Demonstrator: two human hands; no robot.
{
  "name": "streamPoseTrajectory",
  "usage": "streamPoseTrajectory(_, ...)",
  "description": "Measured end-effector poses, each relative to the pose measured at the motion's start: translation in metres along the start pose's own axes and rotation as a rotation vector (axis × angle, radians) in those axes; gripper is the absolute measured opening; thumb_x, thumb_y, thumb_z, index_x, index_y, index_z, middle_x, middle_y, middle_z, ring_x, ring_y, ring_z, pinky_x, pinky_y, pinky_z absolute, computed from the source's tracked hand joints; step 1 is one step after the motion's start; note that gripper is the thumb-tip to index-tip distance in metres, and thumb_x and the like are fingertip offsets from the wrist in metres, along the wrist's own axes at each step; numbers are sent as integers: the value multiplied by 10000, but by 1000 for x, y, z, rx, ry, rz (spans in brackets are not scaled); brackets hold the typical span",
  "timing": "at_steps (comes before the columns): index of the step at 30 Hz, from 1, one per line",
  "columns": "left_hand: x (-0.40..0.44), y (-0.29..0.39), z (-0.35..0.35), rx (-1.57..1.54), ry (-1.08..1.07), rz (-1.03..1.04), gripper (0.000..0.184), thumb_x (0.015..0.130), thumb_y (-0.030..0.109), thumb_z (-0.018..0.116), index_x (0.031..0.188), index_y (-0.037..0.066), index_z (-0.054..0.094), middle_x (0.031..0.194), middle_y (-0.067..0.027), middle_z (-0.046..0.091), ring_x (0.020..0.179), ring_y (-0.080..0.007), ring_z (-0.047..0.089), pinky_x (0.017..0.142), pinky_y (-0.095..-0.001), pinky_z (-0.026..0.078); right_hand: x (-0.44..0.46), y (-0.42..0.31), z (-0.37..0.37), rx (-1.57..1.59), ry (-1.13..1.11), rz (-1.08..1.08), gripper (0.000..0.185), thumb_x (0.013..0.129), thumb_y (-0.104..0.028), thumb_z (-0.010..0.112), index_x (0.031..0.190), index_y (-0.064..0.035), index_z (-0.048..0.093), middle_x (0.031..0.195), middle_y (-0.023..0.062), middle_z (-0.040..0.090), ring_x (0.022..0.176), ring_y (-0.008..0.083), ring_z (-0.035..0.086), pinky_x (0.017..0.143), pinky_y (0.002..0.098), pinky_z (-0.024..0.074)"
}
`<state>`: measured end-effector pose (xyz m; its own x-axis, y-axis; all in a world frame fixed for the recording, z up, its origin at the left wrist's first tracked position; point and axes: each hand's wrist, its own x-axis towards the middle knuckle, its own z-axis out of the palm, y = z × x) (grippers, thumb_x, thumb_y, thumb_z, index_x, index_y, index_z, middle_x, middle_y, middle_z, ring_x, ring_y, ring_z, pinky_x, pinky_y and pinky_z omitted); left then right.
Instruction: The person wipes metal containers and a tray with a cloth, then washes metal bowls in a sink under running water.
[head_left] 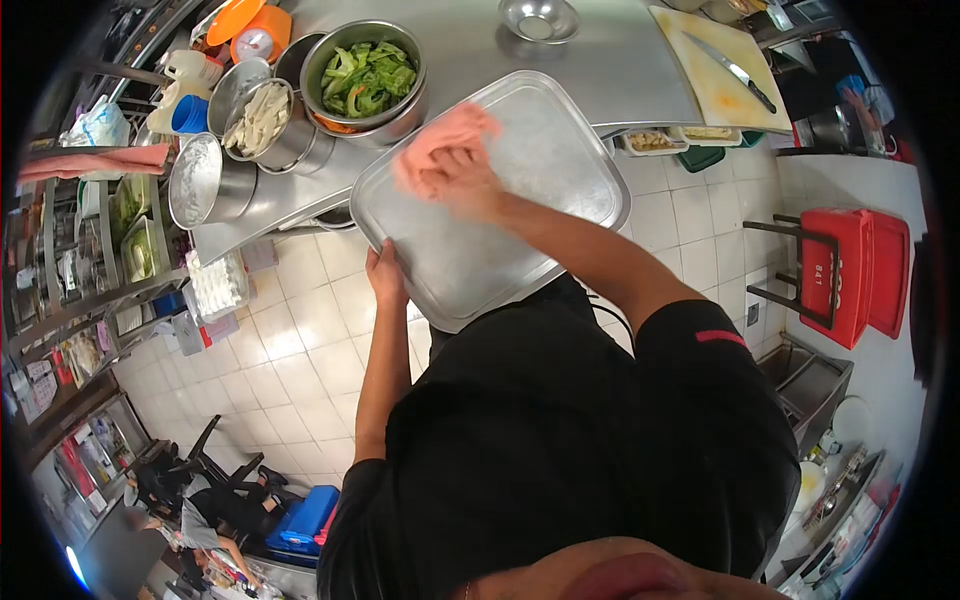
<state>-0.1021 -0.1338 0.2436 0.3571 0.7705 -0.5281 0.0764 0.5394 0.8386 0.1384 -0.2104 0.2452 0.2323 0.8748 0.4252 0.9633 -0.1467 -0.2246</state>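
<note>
My right hand (462, 182) is closed on a pink cloth (445, 148), which lies against the upper left part of a large metal tray (520, 190). The cloth is slightly blurred. With my left hand (386, 272) I hold the tray's left rim, the thumb on the edge and the other fingers mostly hidden. The tray extends over the counter's front edge towards my body. Just beyond it stands a metal pot of chopped green leaves (368, 80).
On the steel counter (460, 45) are a pot with pale strips (262, 120), a white-coated pot (200, 180), a metal bowl (540, 18), an orange scale (258, 38) and a knife (730, 70) on a cutting board (712, 95). People (205, 515) are at the lower left.
</note>
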Motion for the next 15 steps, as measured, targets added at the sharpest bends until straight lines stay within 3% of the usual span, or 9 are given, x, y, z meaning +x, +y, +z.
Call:
streamPoseTrajectory(2,-2,-3,-2,3,5,7,288,988,137,503,1230,-14,542,1097,-85,632,979,-169,573,885,-326,456,12,-16,-39,19,-88,-16,327,897,-278,556,1193,-162,633,1333,91,514,1310,347,389,1051,554,297)
streamPoseTrajectory(5,-12,2,4,12,42,22,300,984,135,509,1242,-14,544,1106,-86,633,976,-167,575,883,-323,455,12,45,-31,7,-88,161,358,897,-271,547,1233,-162,598,1327,135,501,1344,366,357,1080,558,280)
streamPoseTrajectory(7,-9,-1,2,34,60,8,303,981,130,513,1246,-14,548,1112,-88,636,978,-167,577,885,-323,455,10,113,-19,-209,-105,258,401,857,-280,608,1208,-90,586,1300,155,507,1255,357,454,1059,504,349)
streamPoseTrajectory(9,-10,-2,1,51,76,20,282,979,127,516,1219,-13,565,1095,-85,641,969,-167,581,885,-322,455,16,129,-66,-229,-325,473,414,888,-283,589,1236,-61,558,1254,178,545,1240,342,487,1020,463,410)
streamPoseTrajectory(12,-11,-4,1,-6,56,34,250,978,122,520,1180,-8,586,1070,-79,648,954,-165,586,881,-319,454,-1,145,-98,-220,-573,412,412,884,-226,568,1269,-81,562,1303,170,521,1256,298,492,997,451,425)
streamPoseTrajectory(15,-11,-8,-3,-40,41,32,222,976,115,526,1150,1,603,1048,-67,652,935,-160,588,871,-313,454,-41,141,-132,-352,-756,187,458,858,-190,610,1298,-82,542,1290,185,530,1209,303,539,974,476,448)
